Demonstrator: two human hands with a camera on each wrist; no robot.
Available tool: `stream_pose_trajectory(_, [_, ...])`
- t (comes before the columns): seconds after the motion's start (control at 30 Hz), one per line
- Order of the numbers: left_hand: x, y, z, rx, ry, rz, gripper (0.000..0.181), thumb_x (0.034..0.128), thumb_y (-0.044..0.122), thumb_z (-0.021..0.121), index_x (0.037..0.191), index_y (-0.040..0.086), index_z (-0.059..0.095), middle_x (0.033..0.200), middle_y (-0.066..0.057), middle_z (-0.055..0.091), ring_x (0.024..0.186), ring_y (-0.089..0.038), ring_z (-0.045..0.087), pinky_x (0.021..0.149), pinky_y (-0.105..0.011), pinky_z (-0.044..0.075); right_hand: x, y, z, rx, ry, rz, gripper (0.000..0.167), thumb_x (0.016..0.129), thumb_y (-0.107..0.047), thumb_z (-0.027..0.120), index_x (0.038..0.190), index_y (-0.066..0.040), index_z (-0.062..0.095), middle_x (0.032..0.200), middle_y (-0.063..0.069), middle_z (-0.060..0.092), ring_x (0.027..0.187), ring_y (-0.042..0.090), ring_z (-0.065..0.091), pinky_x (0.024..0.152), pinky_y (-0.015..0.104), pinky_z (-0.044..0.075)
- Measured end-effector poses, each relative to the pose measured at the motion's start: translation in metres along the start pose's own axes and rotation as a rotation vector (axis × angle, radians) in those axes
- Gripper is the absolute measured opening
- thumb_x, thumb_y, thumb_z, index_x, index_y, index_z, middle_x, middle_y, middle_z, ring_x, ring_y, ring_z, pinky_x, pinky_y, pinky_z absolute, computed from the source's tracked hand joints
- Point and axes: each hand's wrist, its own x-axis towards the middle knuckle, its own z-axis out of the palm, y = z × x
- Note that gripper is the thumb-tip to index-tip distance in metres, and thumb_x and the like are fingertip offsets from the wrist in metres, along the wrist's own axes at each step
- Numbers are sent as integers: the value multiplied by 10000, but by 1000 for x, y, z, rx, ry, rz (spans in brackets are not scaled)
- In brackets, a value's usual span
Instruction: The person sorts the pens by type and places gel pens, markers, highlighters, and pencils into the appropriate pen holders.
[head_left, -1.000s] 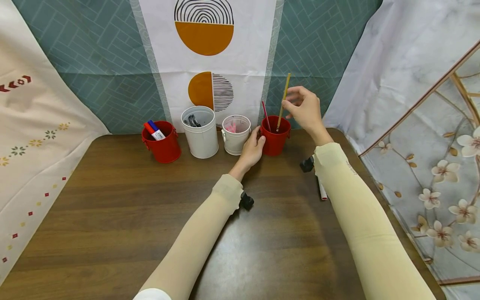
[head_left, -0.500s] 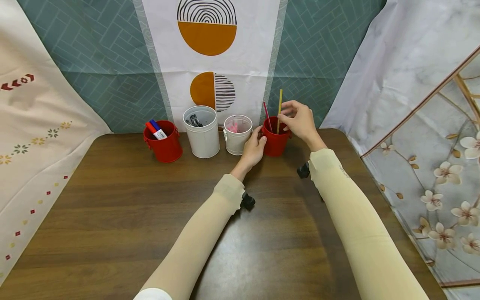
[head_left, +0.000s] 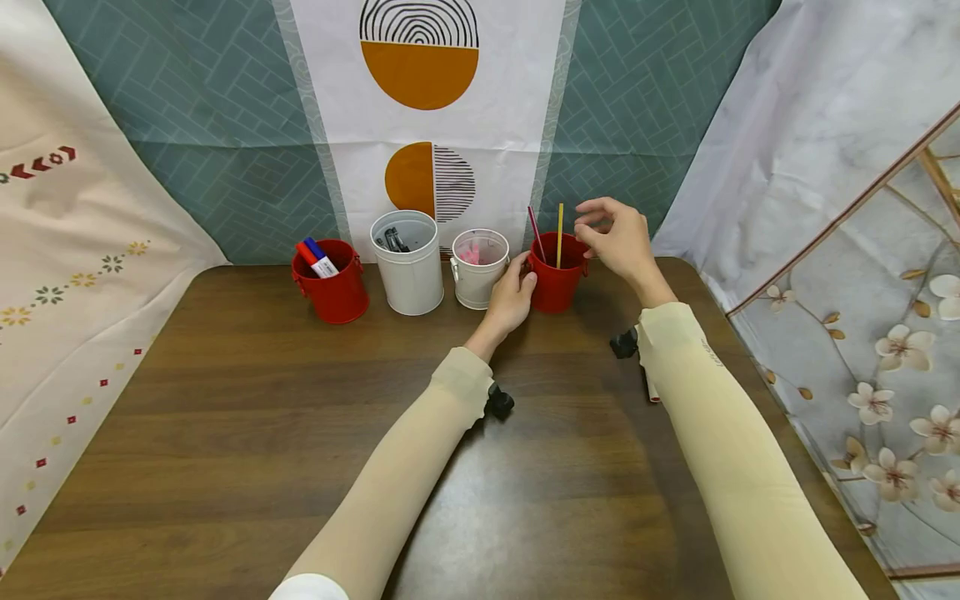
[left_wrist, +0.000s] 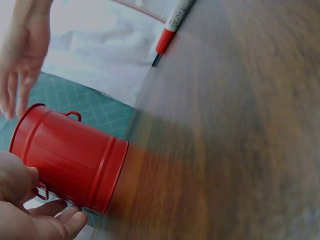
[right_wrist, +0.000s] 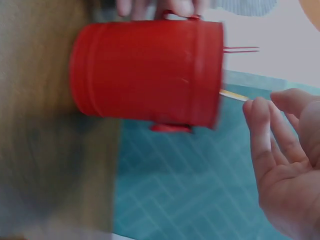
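In the head view, my left hand (head_left: 512, 300) holds the left side of a small red bucket (head_left: 556, 286). The left wrist view shows the thumb and fingers about its side handle (left_wrist: 42, 190). Two slim sticks stand in this bucket, a dark pink one (head_left: 536, 229) and a pencil-like yellow one (head_left: 559, 233); their lower ends are hidden. Beside the rim, to the right, hovers my right hand (head_left: 617, 240) with bent, relaxed fingers and nothing in it. In the right wrist view its fingertips are close to the yellow stick's end.
Left of my left hand stand a small white bucket (head_left: 480, 279) with pink items, a taller white bucket (head_left: 408, 271) with dark items, and another red bucket (head_left: 330, 292) with red and blue markers. A red-and-white marker (left_wrist: 172, 27) lies on the table (head_left: 300, 450).
My right hand has lowered the yellow stick into the red bucket, let go of it and drawn off to the right. My left hand stays on the bucket.
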Motion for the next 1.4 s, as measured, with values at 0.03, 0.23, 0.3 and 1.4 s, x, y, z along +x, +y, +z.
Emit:
stream_pose_trajectory(0.03, [0, 0, 1, 2, -1, -1, 501, 1133, 182, 491, 1627, 148, 413, 1581, -90, 551, 1469, -227, 506, 1230, -346, 388, -2, -2, -5, -4, 10, -12, 294, 1018, -155, 723, 1301, -77, 711, 1134, 143, 752, 809, 95, 748, 661, 300, 646])
stream_pose_trajectory(0.23, [1, 0, 1, -1, 1, -9, 499, 1133, 191, 489, 1626, 153, 418, 1564, -98, 565, 1453, -242, 520, 1223, -357, 398, -23, -16, -41, 32, 60, -26, 284, 1005, -110, 718, 1278, -33, 715, 1087, 87, 747, 744, -3, 706, 620, 202, 606])
stream_pose_trajectory(0.3, [1, -1, 1, 2, 5, -12, 497, 1133, 194, 490, 1624, 154, 420, 1561, -98, 566, 1450, -246, 523, 1220, -362, 401, -34, -19, -53, 34, 61, -3, 288, 999, -102, 718, 1275, -21, 713, 1063, 47, 748, 731, 4, 706, 624, 205, 608])
stream_pose_trajectory(1.4, [-1, 0, -1, 4, -8, -18, 491, 1138, 200, 480, 1623, 151, 418, 1571, -99, 555, 1464, -237, 508, 1228, -359, 391, -123, 40, -65, -500, -273, 336, 416, 965, -296, 750, 1248, 6, 712, 1099, 211, 747, 914, 322, 711, 812, 529, 555])
